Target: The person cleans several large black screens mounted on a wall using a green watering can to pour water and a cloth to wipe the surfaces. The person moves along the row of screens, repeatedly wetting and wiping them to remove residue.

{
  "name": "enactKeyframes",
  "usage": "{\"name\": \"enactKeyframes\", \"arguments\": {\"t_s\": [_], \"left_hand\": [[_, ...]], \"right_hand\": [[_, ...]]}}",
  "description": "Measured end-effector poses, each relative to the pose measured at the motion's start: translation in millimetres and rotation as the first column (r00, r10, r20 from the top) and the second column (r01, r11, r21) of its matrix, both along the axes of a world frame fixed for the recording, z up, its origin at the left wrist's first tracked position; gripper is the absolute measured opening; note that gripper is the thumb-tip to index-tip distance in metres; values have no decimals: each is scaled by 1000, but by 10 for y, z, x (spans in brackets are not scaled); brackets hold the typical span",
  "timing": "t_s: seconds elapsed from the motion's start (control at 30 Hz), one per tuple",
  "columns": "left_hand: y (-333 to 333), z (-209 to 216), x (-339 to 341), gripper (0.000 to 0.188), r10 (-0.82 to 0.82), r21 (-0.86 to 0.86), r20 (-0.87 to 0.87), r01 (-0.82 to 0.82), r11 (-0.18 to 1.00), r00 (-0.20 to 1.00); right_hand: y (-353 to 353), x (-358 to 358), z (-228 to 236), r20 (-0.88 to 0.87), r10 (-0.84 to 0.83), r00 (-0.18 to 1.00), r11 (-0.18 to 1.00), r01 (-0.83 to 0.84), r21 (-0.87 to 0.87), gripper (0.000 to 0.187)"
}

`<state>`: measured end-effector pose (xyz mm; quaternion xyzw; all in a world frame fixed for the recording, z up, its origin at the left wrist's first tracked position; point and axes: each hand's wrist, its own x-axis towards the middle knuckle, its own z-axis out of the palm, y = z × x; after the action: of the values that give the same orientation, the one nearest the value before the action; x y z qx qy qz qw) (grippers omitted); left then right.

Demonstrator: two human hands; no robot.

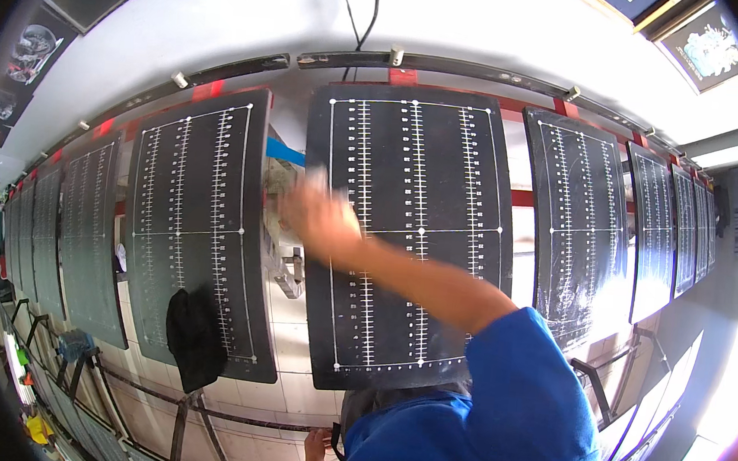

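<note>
My right hand (322,216), smeared by motion, reaches leftward over the left edge of a black board (380,309) marked with white lines and ruler-like scales. Beside its fingertips shows a blue strip (285,152), in the gap between this board and its left neighbour; whether the hand touches it is unclear. Low in the picture, by my body, my left hand (315,447) is small and partly hidden. A black strap (337,440) runs close to it, and I cannot make out its grip.
Similar marked boards stand in a row left (199,182) and right (572,238), on a red and dark metal frame (460,68). A black cloth-like piece (196,338) covers part of the left board. Dark metal bars (242,417) cross below, over light floor tiles. Two thin cables (373,14) hang above.
</note>
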<state>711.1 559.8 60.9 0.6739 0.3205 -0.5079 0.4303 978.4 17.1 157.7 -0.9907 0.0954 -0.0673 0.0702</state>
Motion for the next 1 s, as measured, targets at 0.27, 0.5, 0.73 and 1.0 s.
{"name": "enactKeyframes", "arguments": {"t_s": [0.27,0.5,0.73,1.0], "left_hand": [[715,356,-223,30,-322,-39,-180,320,947,930],[-1549,2549,1789,17,-619,-265,461,764,588,636],[-3962,3838,1761,17,-8,-573,773,692,-440,634],[-4473,4259,779,19,42,-345,827,565,-750,561]], "right_hand": [[-2456,-157,-107,269,-534,802,844,527,102,48],[-2850,-1884,-463,447,-658,606,742,622,250,57],[319,-3961,-120,154,-788,595,596,677,432,51],[199,-3896,-283,319,-676,664,736,591,330,47]]}}
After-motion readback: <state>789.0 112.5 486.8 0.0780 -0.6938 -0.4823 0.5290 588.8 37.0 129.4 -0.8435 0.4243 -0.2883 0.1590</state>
